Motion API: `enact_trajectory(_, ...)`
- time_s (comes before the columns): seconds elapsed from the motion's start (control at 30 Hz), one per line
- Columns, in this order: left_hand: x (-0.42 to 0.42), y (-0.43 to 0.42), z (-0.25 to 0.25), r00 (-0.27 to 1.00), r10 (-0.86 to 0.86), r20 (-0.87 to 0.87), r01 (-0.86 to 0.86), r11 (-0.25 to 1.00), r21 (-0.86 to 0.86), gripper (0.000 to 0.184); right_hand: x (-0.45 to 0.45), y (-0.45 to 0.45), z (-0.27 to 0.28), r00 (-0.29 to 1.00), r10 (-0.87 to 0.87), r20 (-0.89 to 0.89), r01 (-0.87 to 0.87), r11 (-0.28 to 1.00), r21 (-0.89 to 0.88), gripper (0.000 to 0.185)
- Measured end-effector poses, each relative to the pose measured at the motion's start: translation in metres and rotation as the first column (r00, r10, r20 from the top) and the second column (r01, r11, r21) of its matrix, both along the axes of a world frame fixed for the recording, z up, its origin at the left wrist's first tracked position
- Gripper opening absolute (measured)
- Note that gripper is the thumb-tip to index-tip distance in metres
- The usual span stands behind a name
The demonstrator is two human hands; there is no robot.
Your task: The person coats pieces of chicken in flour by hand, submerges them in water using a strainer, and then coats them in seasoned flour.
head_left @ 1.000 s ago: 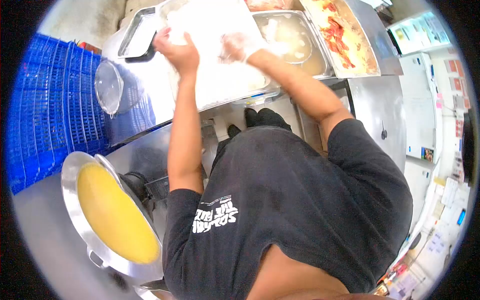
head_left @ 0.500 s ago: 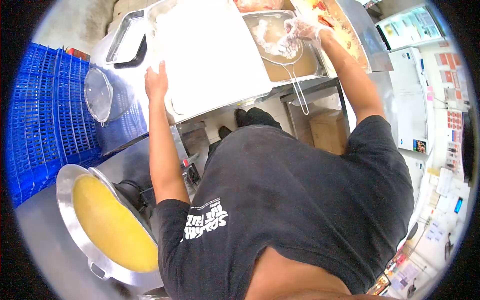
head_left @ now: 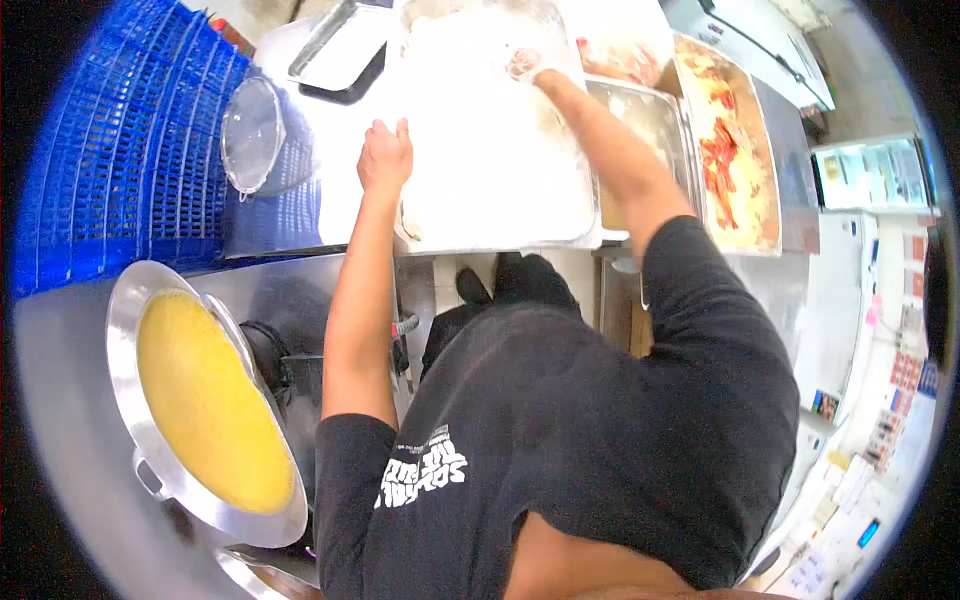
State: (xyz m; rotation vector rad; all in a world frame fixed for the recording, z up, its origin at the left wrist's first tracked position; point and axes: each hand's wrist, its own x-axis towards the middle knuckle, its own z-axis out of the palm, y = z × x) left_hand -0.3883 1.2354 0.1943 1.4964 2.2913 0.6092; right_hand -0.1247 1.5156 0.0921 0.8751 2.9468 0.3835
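Observation:
A large tray of white powder [head_left: 485,180] lies on the metal counter, washed out by glare. My left hand [head_left: 386,157] is at the tray's left edge, thumb raised and the other fingers curled, with nothing visible in it. Over the back right part of the powder is my gloved right hand [head_left: 524,66]; glare hides its fingers and anything in them. Right of the powder sits a metal pan of cloudy liquid [head_left: 640,115], partly behind my right forearm. Further right, a long tray [head_left: 745,170] holds yellowish food with red pieces.
Blue crates [head_left: 130,140] stand at the left beside a round strainer [head_left: 252,136]. A wide pan of yellow liquid [head_left: 210,405] is at the lower left. An empty metal tray [head_left: 340,50] lies at the back left; bagged pink food [head_left: 620,58] is behind the liquid pan.
My right hand has moved left from the liquid pan to the powder tray. The strainer ladle with white-coated pieces no longer shows in the liquid. The view has shifted.

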Motion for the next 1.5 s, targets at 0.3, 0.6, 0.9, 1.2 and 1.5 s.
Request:
enact_trajectory(0.3, 0.000, 0.001, 0.005, 1.000, 0.018, 0.000, -0.018, 0.999, -0.027, 0.049, -0.029, -0.041, -0.010, 0.917, -0.396, 0.044, 0.234, 0.445, -0.864, 0.038)
enact_trajectory(0.6, 0.003, 0.006, 0.009, 1.000, 0.016, -0.022, -0.017, 0.998, -0.054, 0.051, -0.083, -0.187, 0.036, 0.952, -0.284, 0.114, 0.292, 0.734, -0.613, 0.066)
enact_trajectory(0.9, 0.005, 0.002, 0.008, 0.999, 0.012, -0.047, -0.013, 1.000, -0.027, 0.056, -0.120, -0.234, -0.036, 1.000, -0.019, -0.013, 0.008, 0.800, -0.600, 0.038)
enact_trajectory(1.2, 0.008, 0.000, 0.009, 0.999, 0.001, -0.042, -0.002, 0.999, -0.040, 0.057, -0.069, -0.244, -0.059, 0.994, 0.099, -0.054, -0.109, 0.703, -0.703, 0.028)
enact_trajectory(1.5, 0.003, 0.000, 0.007, 0.998, 0.002, -0.058, -0.003, 1.000, -0.014, 0.057, -0.018, -0.209, -0.115, 0.955, 0.239, -0.175, -0.297, 0.776, -0.557, 0.019)
